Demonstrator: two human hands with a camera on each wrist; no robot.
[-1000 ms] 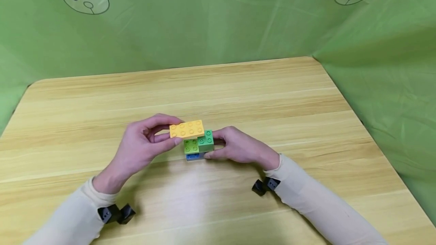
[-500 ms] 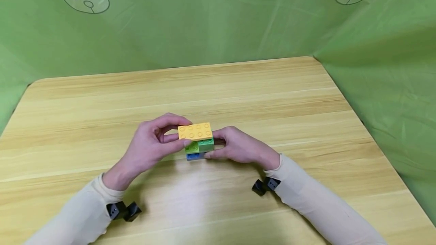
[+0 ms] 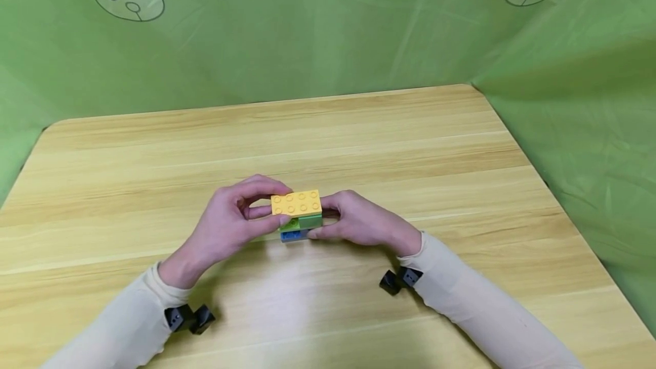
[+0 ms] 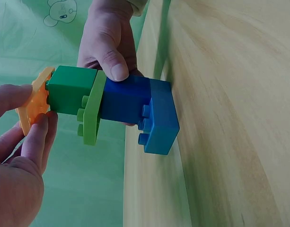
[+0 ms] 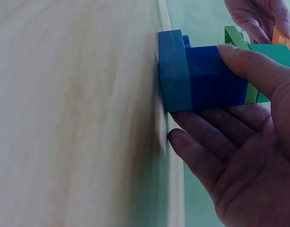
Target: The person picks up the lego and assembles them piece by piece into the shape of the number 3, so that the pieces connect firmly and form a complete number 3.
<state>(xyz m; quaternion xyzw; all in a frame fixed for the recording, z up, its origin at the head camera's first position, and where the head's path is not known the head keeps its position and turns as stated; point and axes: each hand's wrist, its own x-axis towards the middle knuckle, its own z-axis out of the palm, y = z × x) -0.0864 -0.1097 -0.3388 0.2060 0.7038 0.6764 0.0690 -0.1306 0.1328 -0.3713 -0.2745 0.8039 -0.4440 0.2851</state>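
Note:
My left hand (image 3: 225,222) pinches a thin yellow-orange toy brick (image 3: 297,203) by its left end, thumb in front and fingers behind. In the left wrist view this brick lies right at the studs of a green brick (image 4: 73,90). Under the green brick come a flat lime-green brick (image 4: 93,111), a dark blue brick (image 4: 126,99) and a lighter blue brick (image 4: 162,118) at the bottom of the stack. The right hand (image 3: 365,220) grips the stack from the right, its thumb on the dark blue brick. Lime and lighter blue studs stick out on the left side.
The stack stands on a wooden table (image 3: 389,147) with rounded far corners. Green cloth (image 3: 256,44) with printed animal outlines hangs behind and to the right. Small black cameras sit at the left wrist (image 3: 191,319) and right wrist (image 3: 401,280).
My left hand has moved right with the yellow-orange brick and then slightly down, from overhanging the stack's left side to covering the green brick's studs. The right hand has stayed put.

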